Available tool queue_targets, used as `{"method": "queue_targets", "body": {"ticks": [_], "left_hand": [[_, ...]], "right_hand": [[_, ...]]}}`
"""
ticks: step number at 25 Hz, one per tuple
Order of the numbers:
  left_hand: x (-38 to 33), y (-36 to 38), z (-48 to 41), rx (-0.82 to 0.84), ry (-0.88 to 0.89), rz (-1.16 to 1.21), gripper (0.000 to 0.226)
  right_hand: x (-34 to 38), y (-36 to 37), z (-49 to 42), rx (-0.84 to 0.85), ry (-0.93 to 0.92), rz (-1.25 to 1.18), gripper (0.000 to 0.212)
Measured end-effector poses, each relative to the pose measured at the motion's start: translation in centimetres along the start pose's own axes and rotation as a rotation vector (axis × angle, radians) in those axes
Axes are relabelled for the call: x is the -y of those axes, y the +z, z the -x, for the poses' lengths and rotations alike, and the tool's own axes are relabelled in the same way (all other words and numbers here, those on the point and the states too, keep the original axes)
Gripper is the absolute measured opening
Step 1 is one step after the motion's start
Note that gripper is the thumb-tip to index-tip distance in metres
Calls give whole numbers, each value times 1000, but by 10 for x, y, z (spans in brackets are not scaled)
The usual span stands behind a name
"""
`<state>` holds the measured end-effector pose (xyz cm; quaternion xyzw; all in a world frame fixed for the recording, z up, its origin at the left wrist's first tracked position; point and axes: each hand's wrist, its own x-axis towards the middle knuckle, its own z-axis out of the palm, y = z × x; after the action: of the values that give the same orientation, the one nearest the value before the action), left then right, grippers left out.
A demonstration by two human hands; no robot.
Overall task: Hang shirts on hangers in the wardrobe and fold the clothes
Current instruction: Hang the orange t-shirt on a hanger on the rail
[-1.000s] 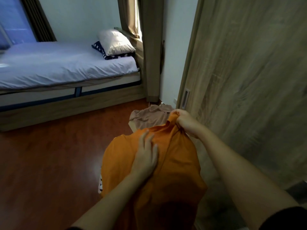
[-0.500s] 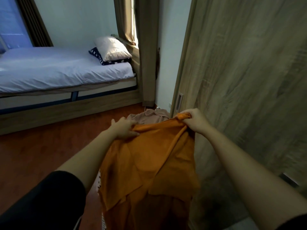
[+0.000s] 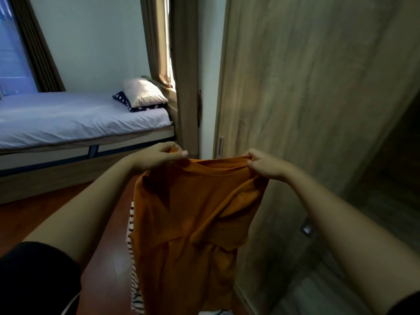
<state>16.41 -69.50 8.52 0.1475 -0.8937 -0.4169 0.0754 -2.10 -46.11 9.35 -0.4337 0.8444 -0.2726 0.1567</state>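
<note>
On the left hand (image 3: 159, 155) the fingers (image 3: 179, 153) are curled and pinch one end of the orange shirt (image 3: 193, 223) along its top edge. The right hand (image 3: 266, 165) pinches the other end the same way, thumb over cloth. Between the two grips the edge runs almost level, left to right, and gapes a little. From there the shirt hangs straight down below the fingers, its long axis upright, creased and folded on itself in the middle. Its lower end runs out of view.

A striped garment (image 3: 131, 235) shows just behind its left side, above the floor (image 3: 45, 214). The wardrobe door (image 3: 318, 110) stands just to the right, so the right hand is the nearer one to it. The bed (image 3: 79, 119) lies well apart to the left. No hanger is in sight, so hanging probably first needs one hand freed to fetch one.
</note>
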Motion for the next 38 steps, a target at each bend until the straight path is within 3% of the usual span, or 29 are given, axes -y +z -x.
{"method": "queue_targets", "body": {"ticks": [3, 7, 9, 11, 13, 15, 18, 19, 23, 25, 27, 32, 38], "left_hand": [[-52, 25, 32, -34, 57, -299, 26], [-111, 55, 70, -64, 200, -27, 19], [-140, 70, 80, -40, 253, -106, 22], [-167, 90, 80, -35, 274, -348, 35], [-185, 109, 78, -75, 313, -417, 31], [-199, 127, 76, -152, 364, -313, 18], [-219, 158, 56, -290, 297, -82, 25], [-228, 170, 46, -287, 266, -5, 25], [-254, 192, 14, 18, 356, 203, 12], [-262, 196, 0, 190, 462, 207, 21], [-283, 212, -21, 246, 533, 153, 38], [-359, 266, -81, -5, 635, 172, 28], [-427, 315, -174, -7, 395, 221, 39]], "right_hand": [[-5, -18, 69, -134, -19, -152, 13], [-11, -44, 143, -321, 115, -346, 8], [-11, -56, 179, -503, 139, -279, 7], [-13, -64, 212, -685, 127, -125, 8], [-22, -69, 237, -773, 106, -18, 4], [-32, -77, 262, -704, 75, 28, 7], [-43, -92, 292, -458, 48, 34, 14], [-47, -98, 301, -460, 59, 42, 16], [-72, -138, 333, -680, 105, -28, 13], [-83, -155, 346, -670, 129, -101, 13], [-93, -171, 347, -656, 165, -108, 17], [-104, -188, 322, -561, 211, -10, 12], [-144, -205, 307, -529, 292, 42, 11]]}}
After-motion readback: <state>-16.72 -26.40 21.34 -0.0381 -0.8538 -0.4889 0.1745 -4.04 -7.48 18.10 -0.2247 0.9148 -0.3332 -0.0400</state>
